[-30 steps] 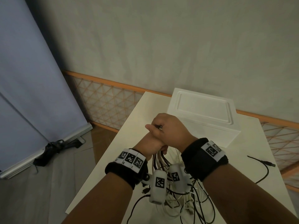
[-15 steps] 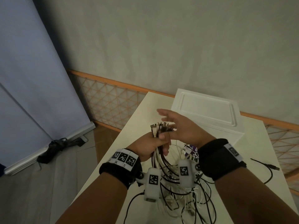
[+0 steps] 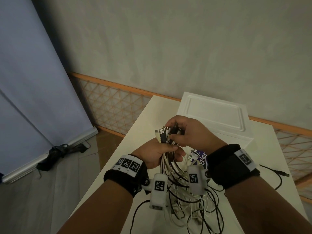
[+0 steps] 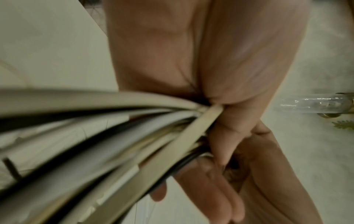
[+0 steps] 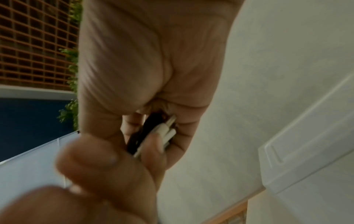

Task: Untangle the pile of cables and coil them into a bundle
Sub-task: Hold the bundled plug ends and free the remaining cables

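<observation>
At the far left a blue-grey roll-up screen (image 3: 33, 81) leans against the wall, with a dark bundle of something (image 3: 59, 152) lying on the floor at its foot. To its right runs an orange-framed lattice panel (image 3: 114, 107) along the base of the wall, and the corner of the white counter (image 3: 135, 137) juts toward it.

Above the counter, the left hand (image 3: 157, 154) is wrapped around a gathered sheaf of white and black cables (image 3: 170, 168), fingers curled and thumb closed over them; in the left wrist view the strands fan out from the fist (image 4: 220, 121) toward the camera, blurred. The plug ends (image 3: 164, 132) stick up out of this fist. Just right of them, the right hand (image 3: 190, 132) pinches several of those plug ends between thumb and curled fingers; the right wrist view shows white and dark connectors (image 5: 164, 128) clamped there. The 2 hands touch or nearly touch at the plugs.

Below the wrists the cables hang in loose loops (image 3: 194, 208) down onto the counter, still tangled. A purple-and-white label (image 3: 200, 159) shows beside the right wristband. Behind the right hand sits a white lidded box (image 3: 216, 114). Farthest right, 1 black cable (image 3: 278, 176) lies apart on the counter.
</observation>
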`<move>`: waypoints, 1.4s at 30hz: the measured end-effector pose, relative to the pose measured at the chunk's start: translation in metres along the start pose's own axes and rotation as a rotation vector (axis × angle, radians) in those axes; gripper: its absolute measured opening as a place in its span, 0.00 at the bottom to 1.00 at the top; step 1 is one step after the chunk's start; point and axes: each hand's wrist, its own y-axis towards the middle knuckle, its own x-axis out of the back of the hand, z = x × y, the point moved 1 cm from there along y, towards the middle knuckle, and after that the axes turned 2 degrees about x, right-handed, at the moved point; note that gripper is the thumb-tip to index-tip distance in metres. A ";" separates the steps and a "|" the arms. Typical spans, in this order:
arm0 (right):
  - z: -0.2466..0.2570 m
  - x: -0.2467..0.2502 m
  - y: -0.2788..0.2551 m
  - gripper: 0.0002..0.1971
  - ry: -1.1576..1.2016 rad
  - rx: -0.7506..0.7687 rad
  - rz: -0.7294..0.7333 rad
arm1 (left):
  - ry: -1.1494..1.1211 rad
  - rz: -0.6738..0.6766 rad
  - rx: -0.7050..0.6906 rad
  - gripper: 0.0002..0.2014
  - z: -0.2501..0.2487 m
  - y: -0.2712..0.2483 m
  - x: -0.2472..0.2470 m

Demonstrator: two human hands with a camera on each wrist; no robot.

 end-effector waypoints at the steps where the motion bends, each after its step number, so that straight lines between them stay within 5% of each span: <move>1: 0.000 -0.001 0.000 0.15 -0.055 0.019 -0.030 | 0.001 -0.018 -0.010 0.08 0.001 0.001 0.000; 11: -0.007 -0.010 0.004 0.10 -0.267 0.102 -0.113 | -0.029 -0.115 -0.089 0.07 0.002 0.002 0.000; 21: -0.001 -0.017 0.015 0.08 0.135 0.052 -0.123 | 0.167 -0.198 -0.080 0.05 -0.006 -0.002 -0.009; 31: 0.009 -0.038 0.010 0.16 -0.109 0.225 -0.061 | 0.654 -0.375 -0.070 0.09 -0.008 0.004 -0.005; 42: 0.003 -0.042 0.015 0.14 -0.246 0.237 -0.246 | 0.291 -0.355 0.010 0.13 -0.001 0.005 -0.014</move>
